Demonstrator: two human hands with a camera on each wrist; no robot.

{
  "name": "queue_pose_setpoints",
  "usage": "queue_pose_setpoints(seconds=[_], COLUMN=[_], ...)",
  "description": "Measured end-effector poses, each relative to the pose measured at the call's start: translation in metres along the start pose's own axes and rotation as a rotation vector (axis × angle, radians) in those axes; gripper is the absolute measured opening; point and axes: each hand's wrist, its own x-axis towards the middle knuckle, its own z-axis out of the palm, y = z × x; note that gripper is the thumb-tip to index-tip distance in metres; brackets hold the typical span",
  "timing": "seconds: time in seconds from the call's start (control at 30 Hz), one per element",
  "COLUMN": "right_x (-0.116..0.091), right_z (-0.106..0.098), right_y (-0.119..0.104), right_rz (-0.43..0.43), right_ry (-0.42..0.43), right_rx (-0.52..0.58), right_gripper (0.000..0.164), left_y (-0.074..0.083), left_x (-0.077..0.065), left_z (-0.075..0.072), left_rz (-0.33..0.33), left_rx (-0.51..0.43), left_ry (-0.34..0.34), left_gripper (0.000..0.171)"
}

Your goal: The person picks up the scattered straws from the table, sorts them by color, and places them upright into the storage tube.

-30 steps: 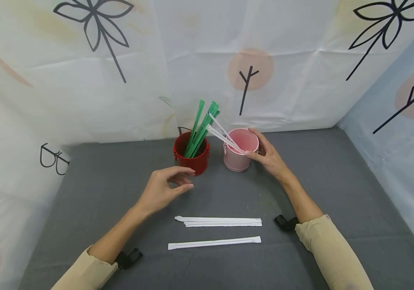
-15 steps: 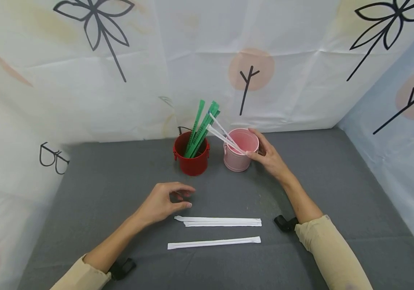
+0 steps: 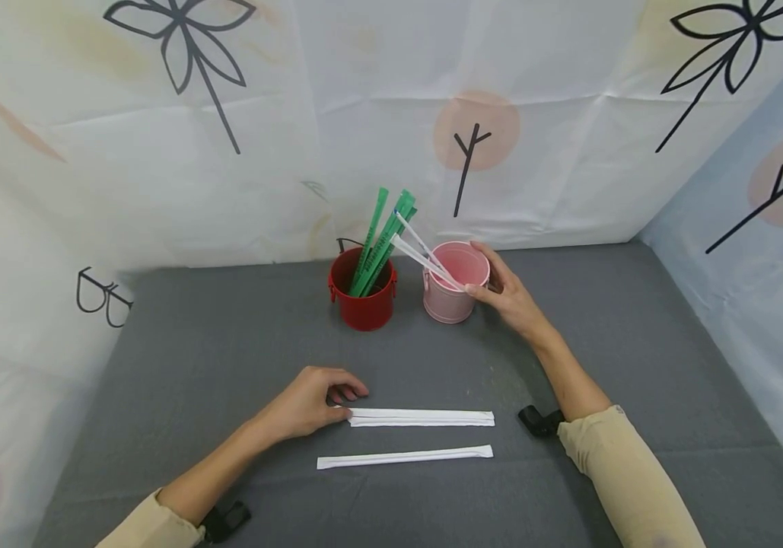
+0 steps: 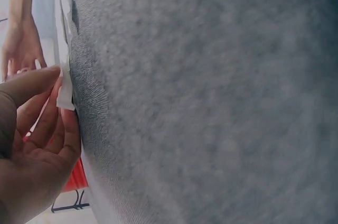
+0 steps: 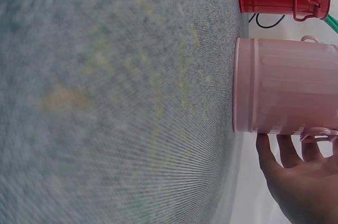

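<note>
In the head view, my left hand (image 3: 312,399) is at the left end of several white paper-wrapped straws (image 3: 425,418) lying close together. Its thumb touches the straw end, while the fingertips lie just beyond it. The left wrist view shows the thumb against the white wrapper (image 4: 64,94). My right hand (image 3: 510,301) holds the pink bucket (image 3: 449,308) by its right side, thumb at the front rim and fingers around the far side. Two white wrapped straws (image 3: 418,259) lean leftward out of this bucket. In the right wrist view, fingertips touch the bucket's wall (image 5: 296,86).
Beside the pink bucket stands a red bucket (image 3: 366,312) with several green wrapped straws (image 3: 386,243) in it. A single white wrapped straw (image 3: 405,457) lies nearer the front. The grey cloth (image 3: 227,327) covers the table, with printed white fabric (image 3: 364,137) behind.
My left hand has come down from near the red bucket to the left end of the white straws, its thumb nearing the fingers. The right hand has stayed on the pink bucket.
</note>
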Motion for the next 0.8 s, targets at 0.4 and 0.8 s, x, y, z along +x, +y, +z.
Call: queue_pose_setpoints(seconds=[0.4,0.8], right_x=[0.0004,-0.0014], right_z=[0.0003,0.0002], right_y=[0.0006,-0.0006], right_rz=[-0.008,-0.011], right_ry=[-0.001,-0.001], right_rx=[0.014,0.003], right_gripper=[0.074,0.074], left_y=[0.0017,0.0064], left_x=[0.0044,0.0057], left_z=[0.0083,0.0092], left_rz=[-0.005,-0.008], left_rx=[0.062,0.051], left_ry=[0.027,0.003], left_gripper=[0.026,0.019])
